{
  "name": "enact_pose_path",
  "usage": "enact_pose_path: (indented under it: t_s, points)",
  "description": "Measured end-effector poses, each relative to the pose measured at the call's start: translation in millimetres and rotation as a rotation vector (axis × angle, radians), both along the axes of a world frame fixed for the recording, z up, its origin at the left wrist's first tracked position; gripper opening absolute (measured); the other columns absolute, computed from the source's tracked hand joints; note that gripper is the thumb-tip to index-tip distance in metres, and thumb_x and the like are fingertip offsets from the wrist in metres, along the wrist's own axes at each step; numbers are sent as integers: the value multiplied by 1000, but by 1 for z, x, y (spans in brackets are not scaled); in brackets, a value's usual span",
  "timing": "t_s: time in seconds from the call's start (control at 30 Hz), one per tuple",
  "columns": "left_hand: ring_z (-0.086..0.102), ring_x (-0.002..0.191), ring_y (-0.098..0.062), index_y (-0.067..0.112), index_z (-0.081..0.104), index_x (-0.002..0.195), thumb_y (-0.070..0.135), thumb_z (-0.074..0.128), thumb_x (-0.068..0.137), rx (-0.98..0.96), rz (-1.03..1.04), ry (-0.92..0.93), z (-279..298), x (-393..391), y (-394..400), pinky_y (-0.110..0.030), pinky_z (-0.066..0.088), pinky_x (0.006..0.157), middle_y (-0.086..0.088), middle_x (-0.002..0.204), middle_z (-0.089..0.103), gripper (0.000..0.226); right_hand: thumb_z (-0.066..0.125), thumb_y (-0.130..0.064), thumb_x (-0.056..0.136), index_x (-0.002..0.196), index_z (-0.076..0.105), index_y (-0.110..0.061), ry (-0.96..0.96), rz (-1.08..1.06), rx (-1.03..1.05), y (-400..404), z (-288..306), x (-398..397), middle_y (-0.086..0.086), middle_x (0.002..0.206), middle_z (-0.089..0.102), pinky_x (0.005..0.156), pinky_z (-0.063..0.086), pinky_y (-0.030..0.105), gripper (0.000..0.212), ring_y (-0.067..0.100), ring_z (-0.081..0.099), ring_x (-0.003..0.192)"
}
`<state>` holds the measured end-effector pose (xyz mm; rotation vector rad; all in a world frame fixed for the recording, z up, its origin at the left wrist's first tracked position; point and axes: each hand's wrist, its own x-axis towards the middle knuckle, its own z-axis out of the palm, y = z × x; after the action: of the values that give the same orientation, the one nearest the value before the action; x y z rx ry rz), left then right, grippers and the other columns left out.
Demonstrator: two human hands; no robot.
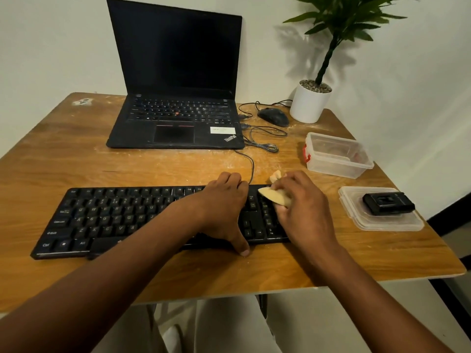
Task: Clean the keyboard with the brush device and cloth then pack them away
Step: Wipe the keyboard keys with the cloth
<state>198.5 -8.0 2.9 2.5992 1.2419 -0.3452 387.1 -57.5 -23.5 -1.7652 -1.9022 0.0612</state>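
A black wired keyboard (114,215) lies across the front of the wooden table (76,154). My left hand (224,210) rests on its right part, fingers curled over the far edge and thumb at the near edge, holding it. My right hand (303,210) grips a folded yellow cloth (274,196) and presses it on the keys at the keyboard's right end. The black brush device (388,203) lies on a clear plastic lid (382,222) to the right, apart from both hands.
An open clear plastic box (336,155) with red clips stands behind the lid. A black laptop (175,98) is open at the back, with a mouse (274,116), loose cables (265,138) and a potted plant (309,101) to its right. The table's edge runs near the lid.
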Motion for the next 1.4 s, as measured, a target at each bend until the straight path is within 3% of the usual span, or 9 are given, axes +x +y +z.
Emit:
enact_pose_path:
  t_s: [0.17,0.33,0.5,0.77,0.87,0.93,1.03,1.17,1.4]
  points:
    - [18,146,-24,12,19,160,74,83,64,-2,-1,4,0,0,0,-44,27,125,-4,154,23,130,81,-6,79,116,78,-18,-248,67,-21,-25,-4,28,0,121,73,96,41,27,39,19,58,114]
    - [17,147,-24,12,18,160,72,84,65,-8,3,0,1,0,-1,-44,26,125,-4,156,22,131,75,-18,90,124,74,-20,-183,-88,-68,2,8,31,0,130,66,94,38,28,35,17,50,117]
    - [15,148,-25,13,17,161,73,84,66,-13,5,2,1,-1,-1,-44,25,125,-4,158,20,131,76,-15,88,126,73,-26,-212,132,-99,-14,3,3,-6,125,59,86,35,23,40,4,35,109]
    - [15,149,-25,12,17,161,72,84,65,-12,2,1,0,-1,0,-46,25,126,-4,159,20,131,72,-24,93,126,74,-22,-219,-98,-113,10,10,33,-2,126,62,94,44,29,34,17,52,112]
    - [14,149,-25,13,17,161,72,84,65,-19,7,3,0,-1,0,-45,24,126,-4,158,19,131,71,-16,92,132,69,-28,-234,40,-115,2,10,2,-7,139,59,96,32,21,42,14,45,124]
    - [15,148,-25,13,18,160,72,85,64,-20,7,-1,-1,-1,0,-45,25,126,-4,157,20,131,74,-6,86,133,69,-27,-212,140,-129,-19,3,-1,-8,142,61,98,32,21,52,13,43,127]
    - [16,147,-25,13,18,160,73,84,65,-11,-1,-5,-2,-1,1,-45,26,126,-3,157,21,131,74,-2,86,136,66,-29,-152,81,-143,-37,2,24,-7,144,60,106,34,23,57,4,39,131]
    - [16,148,-26,12,18,160,75,83,64,-4,-2,-1,-3,-1,2,-45,25,126,-5,158,21,132,67,-2,92,136,66,-25,-91,-45,-124,-16,9,25,1,144,59,109,38,27,49,15,48,132]
    - [13,150,-26,13,15,162,75,83,65,-6,3,-6,-3,-3,1,-45,22,127,-2,161,17,134,73,11,78,132,70,-23,-74,120,-140,-44,-1,20,-2,139,64,107,29,15,64,4,45,128]
